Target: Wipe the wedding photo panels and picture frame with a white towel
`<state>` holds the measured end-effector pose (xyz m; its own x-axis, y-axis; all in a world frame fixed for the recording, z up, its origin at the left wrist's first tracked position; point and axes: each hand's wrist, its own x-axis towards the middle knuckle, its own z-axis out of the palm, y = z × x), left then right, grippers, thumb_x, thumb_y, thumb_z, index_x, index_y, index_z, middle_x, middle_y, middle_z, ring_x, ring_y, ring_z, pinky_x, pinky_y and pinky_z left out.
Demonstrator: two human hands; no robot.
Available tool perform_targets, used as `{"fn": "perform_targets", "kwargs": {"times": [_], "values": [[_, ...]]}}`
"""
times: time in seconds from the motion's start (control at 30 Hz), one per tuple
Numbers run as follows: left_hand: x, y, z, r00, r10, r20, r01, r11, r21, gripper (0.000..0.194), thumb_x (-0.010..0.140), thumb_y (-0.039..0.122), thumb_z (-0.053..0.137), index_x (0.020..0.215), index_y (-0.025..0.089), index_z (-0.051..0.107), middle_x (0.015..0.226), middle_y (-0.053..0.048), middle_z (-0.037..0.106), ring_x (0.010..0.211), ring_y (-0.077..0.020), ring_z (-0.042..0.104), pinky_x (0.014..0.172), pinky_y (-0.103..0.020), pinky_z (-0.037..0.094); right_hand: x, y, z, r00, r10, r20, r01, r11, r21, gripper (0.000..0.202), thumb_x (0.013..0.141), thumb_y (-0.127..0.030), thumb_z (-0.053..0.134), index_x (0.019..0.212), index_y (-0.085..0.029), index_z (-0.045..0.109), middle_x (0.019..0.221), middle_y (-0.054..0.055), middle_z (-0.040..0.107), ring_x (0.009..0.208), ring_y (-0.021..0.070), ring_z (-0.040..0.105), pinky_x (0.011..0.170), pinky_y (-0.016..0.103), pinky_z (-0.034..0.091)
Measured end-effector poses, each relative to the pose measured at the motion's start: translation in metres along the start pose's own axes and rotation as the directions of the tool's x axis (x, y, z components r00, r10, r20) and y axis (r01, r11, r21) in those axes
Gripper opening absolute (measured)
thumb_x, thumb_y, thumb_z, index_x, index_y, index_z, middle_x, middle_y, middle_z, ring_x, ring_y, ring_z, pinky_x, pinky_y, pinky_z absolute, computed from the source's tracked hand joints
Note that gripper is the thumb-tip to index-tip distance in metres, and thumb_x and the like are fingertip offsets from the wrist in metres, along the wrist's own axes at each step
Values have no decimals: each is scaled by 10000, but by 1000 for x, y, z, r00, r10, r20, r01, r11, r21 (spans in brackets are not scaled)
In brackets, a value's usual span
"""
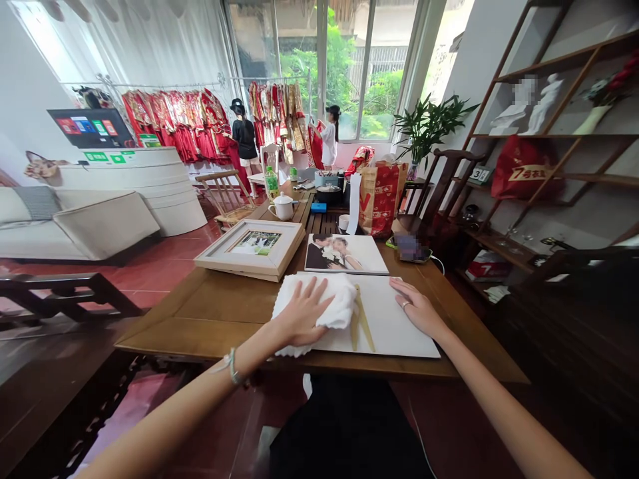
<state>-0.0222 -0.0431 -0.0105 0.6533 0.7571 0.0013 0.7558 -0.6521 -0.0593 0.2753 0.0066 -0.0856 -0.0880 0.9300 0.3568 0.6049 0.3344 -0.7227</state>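
Observation:
A white panel [399, 319] lies flat near the front edge of the wooden table. Two gold strips [363, 322] on it meet at the top in a narrow upside-down V. My left hand [304, 313] rests flat with spread fingers on a bunched white towel [342, 293], which covers the panel's left part. On the panel's right side, my right hand [418, 307] lies with its fingers stretched out, a ring on one of them. Just behind the panel is a photo print of a couple [344, 254]. A pale picture frame [249, 246] sits at the back left.
Farther back on the table [184, 316] stand a white lidded cup [283, 206], a green-labelled bottle [271, 183], a dark pot [329, 193] and a red-and-brown paper bag [382, 199]. A phone [412, 247] with a cable lies at the right. Two people stand by racks of red garments.

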Motion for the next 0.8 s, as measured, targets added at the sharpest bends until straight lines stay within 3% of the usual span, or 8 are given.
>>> {"fn": "perform_targets", "kwargs": {"times": [0.07, 0.17, 0.37, 0.5, 0.67, 0.8], "values": [[14, 1, 2, 999, -44, -26, 44, 999, 8, 579, 835, 365, 420, 1357, 142, 307, 1453, -214, 190, 1324, -413, 115, 994, -640, 137, 0, 0, 0, 1000, -4, 2, 4, 1000, -6, 393, 792, -174, 460, 1155, -236, 596, 1308, 48, 529, 1283, 215, 391, 1101, 463, 242], [18, 18, 2, 996, -76, -44, 76, 997, 16, 677, 808, 389, 451, 1391, 124, 232, 1445, -240, 184, 1319, -438, 83, 981, -661, 113, 1, 0, -1, 1000, -3, 6, 3, 1000, -18, 396, 795, -173, 455, 1161, -239, 591, 1310, 49, 526, 1282, 213, 394, 1100, 466, 243], [-18, 57, 7, 999, 2, -53, -3, 1000, -26, 892, 733, 493, 515, 1432, 136, 89, 1466, -253, 45, 1310, -460, -39, 987, -665, 59, 2, 1, -1, 1000, 3, 24, -2, 999, -38, 406, 790, -166, 446, 1169, -200, 589, 1320, 75, 514, 1289, 218, 382, 1100, 453, 248], [-27, 54, 8, 998, 52, -39, -54, 998, -34, 851, 752, 502, 504, 1429, 160, 118, 1475, -228, 41, 1323, -435, -19, 1006, -644, 75, 1, 0, -1, 1000, 6, 14, -5, 999, -39, 407, 789, -164, 449, 1168, -214, 589, 1317, 66, 519, 1283, 217, 391, 1097, 456, 254], [9, 33, -2, 997, -77, -3, 77, 997, -7, 688, 805, 385, 470, 1396, 122, 235, 1454, -241, 158, 1328, -420, 69, 1010, -627, 125, 0, -4, -2, 1000, 17, 20, -17, 999, -40, 407, 791, -170, 446, 1170, -199, 590, 1316, 75, 518, 1284, 225, 389, 1100, 457, 248], [40, 37, -3, 989, -146, 7, 146, 989, 9, 732, 808, 381, 459, 1411, 78, 175, 1455, -261, 123, 1331, -416, 33, 986, -651, 144, 0, -4, -2, 1000, 0, 24, 1, 999, -33, 408, 794, -178, 445, 1178, -189, 582, 1320, 83, 513, 1285, 223, 388, 1097, 451, 258]]}}
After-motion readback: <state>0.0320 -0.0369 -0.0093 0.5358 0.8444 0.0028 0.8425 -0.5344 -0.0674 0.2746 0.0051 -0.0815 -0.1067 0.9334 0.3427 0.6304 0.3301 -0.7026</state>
